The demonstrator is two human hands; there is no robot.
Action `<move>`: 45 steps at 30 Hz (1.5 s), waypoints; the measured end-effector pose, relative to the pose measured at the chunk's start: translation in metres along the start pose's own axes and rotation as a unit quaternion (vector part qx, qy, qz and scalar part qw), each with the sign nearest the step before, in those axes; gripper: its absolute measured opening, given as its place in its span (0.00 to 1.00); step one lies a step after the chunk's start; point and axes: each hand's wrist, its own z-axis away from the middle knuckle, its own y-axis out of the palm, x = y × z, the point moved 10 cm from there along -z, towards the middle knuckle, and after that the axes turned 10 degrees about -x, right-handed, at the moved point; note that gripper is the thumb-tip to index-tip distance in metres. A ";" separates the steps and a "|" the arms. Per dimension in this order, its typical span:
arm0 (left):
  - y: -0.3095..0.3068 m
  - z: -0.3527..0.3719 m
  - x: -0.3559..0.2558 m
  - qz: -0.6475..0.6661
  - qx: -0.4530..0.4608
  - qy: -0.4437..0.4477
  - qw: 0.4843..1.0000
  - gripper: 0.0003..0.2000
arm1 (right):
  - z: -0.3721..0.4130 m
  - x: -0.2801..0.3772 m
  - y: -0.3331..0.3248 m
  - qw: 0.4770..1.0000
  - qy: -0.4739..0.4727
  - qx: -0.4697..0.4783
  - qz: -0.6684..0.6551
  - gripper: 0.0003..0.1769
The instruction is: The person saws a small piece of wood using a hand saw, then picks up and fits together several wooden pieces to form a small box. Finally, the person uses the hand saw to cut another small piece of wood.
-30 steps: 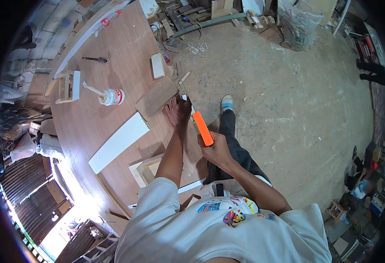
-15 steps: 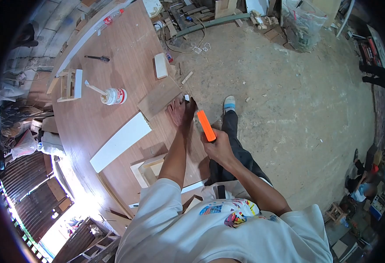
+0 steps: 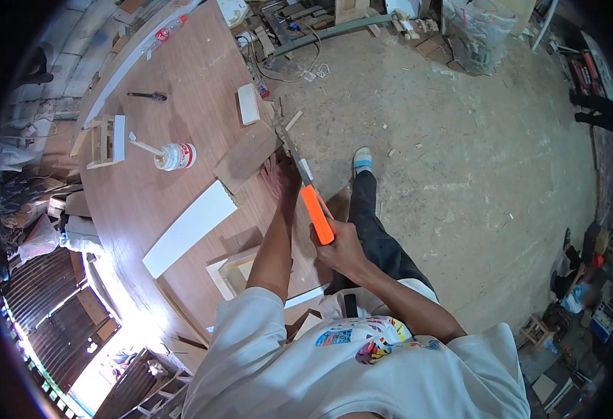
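Note:
My right hand (image 3: 339, 249) grips the orange handle of a hand saw (image 3: 316, 213). Its blade runs up and left along the edge of the workbench (image 3: 181, 84), reaching past a brown wooden board (image 3: 247, 156). My left hand (image 3: 279, 179) lies flat on the bench with fingers spread, pressing at the near corner of that board, right beside the blade.
On the bench lie a long white board (image 3: 190, 228), a glue jar with a stick in it (image 3: 175, 156), a small pale block (image 3: 248, 105), a small wooden frame (image 3: 104, 140) and a box-like frame (image 3: 233, 271). Offcuts and cables litter the dirt floor (image 3: 460, 153).
The saw has slid forward and left, so the blade now shows beyond my left hand. My right hand followed it. My left hand stayed pressed on the board.

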 end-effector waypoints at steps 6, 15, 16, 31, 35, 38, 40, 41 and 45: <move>0.013 0.003 -0.010 0.002 0.028 -0.005 1.000 0.13 | 0.004 -0.001 0.001 1.000 -0.003 -0.010 -0.001 0.03; 0.006 -0.003 -0.005 0.036 -0.006 -0.034 0.999 0.08 | -0.002 -0.003 -0.002 1.000 0.002 -0.015 -0.002 0.03; -0.007 -0.006 -0.008 0.041 -0.069 -0.027 0.996 0.07 | -0.002 -0.005 0.000 1.000 0.001 -0.007 -0.006 0.03; 0.007 0.000 0.000 0.067 -0.008 -0.047 0.997 0.04 | -0.005 -0.002 0.004 1.000 0.009 0.002 -0.018 0.03; -0.006 -0.009 -0.005 0.078 -0.032 -0.044 0.995 0.04 | -0.003 0.000 0.002 1.000 0.019 0.002 -0.021 0.03; 0.035 0.005 0.017 0.108 0.207 -0.210 0.949 0.05 | -0.006 -0.002 0.002 1.000 0.008 0.002 -0.010 0.03; 0.000 -0.002 -0.003 0.049 -0.021 -0.044 0.998 0.06 | -0.007 0.001 0.001 1.000 0.008 -0.001 -0.011 0.03; 0.003 -0.001 -0.002 0.048 -0.022 -0.044 0.998 0.06 | -0.008 0.003 0.001 1.000 0.008 -0.005 -0.012 0.03; -0.003 -0.002 -0.004 0.057 -0.051 -0.048 0.996 0.10 | -0.009 -0.001 0.000 1.000 -0.001 -0.012 -0.016 0.05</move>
